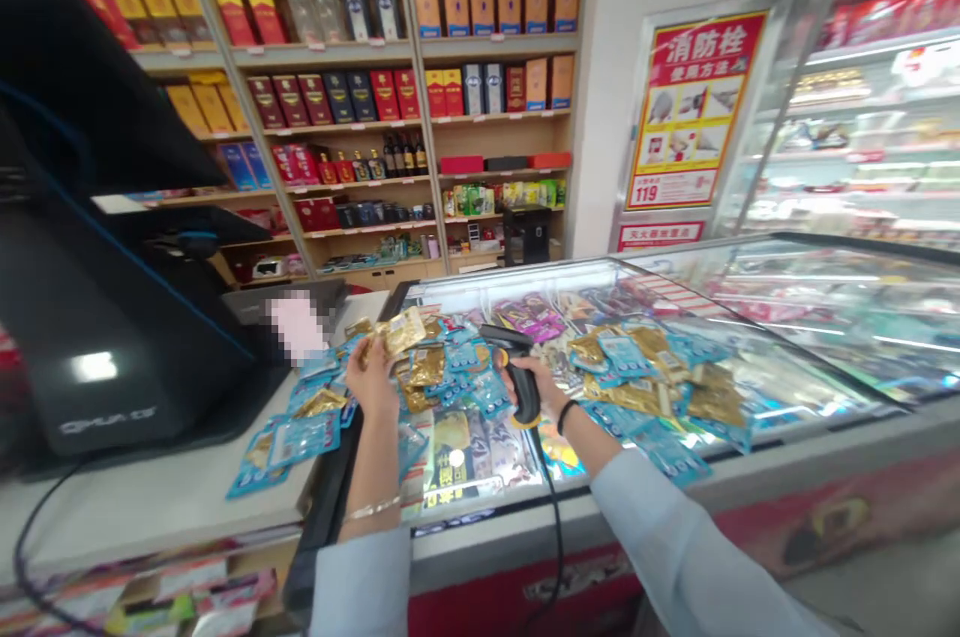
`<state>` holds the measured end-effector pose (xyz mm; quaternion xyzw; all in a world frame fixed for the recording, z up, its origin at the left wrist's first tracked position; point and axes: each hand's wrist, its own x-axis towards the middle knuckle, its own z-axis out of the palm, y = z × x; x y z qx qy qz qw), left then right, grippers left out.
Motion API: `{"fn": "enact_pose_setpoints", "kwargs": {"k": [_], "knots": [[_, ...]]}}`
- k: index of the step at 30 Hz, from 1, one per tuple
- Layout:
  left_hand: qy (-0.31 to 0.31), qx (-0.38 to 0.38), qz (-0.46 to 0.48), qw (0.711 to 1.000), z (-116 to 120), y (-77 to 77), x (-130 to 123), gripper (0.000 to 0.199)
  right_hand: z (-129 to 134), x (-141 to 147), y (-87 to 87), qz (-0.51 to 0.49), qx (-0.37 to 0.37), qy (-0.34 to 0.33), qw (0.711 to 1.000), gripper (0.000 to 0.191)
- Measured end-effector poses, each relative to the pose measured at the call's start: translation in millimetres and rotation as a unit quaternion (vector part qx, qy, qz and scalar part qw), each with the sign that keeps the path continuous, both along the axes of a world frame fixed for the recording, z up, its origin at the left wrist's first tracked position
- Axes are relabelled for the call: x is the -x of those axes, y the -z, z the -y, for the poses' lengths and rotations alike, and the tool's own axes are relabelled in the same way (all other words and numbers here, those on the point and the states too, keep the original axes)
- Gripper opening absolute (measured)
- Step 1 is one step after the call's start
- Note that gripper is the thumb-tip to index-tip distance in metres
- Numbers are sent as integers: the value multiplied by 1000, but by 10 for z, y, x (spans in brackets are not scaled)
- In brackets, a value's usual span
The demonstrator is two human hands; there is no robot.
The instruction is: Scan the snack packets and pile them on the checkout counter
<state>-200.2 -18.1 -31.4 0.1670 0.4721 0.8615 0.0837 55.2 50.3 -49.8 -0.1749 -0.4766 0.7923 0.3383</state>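
Observation:
My left hand (371,377) is raised and shut on a gold foil snack packet (401,332), pinching it between fingers and thumb. My right hand (541,392) grips a black handheld barcode scanner (519,379) by its handle, its head tilted up and left over the goods. A black cable (553,507) hangs from the scanner past the freezer's front. Below both hands, gold and blue snack packets (457,372) lie scattered across a glass-topped chest freezer (787,317). More blue packets (300,439) lie on the white counter (150,502) to the left.
A black checkout terminal (97,337) stands at the left of the counter, beside a pixelated patch. Wooden shelves (315,107) of boxed liquor and bottles fill the back wall. A red and yellow fire hydrant poster (694,107) and a lit display fridge (870,137) stand to the right.

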Motion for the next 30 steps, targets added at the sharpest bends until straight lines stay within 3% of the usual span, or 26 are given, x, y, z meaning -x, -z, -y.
{"fn": "enact_pose_setpoints", "kwargs": {"k": [6, 10, 13, 16, 21, 25, 30], "knots": [[58, 15, -19, 998, -55, 9, -25, 48, 145, -59, -156, -76, 28, 32, 996, 25], [107, 68, -80, 989, -161, -12, -289, 58, 152, -404, -275, -84, -2, 44, 996, 25], [142, 119, -154, 970, -342, -53, -702, 60, 52, -867, -375, -63, -22, 76, 995, 26], [176, 133, -256, 941, -600, -70, -1283, 57, -79, -1400, -432, -63, -34, 147, 987, 25], [253, 123, -385, 879, -956, -5, -2309, 44, -223, -2177, -334, -58, -15, 249, 967, 25], [220, 152, -474, 839, -1021, 91, -2865, 36, -285, -2592, -157, -74, -31, 317, 945, 23], [138, 228, -583, 767, -982, 291, -3110, 27, -371, -2876, 39, -58, -17, 364, 929, 23]]}}
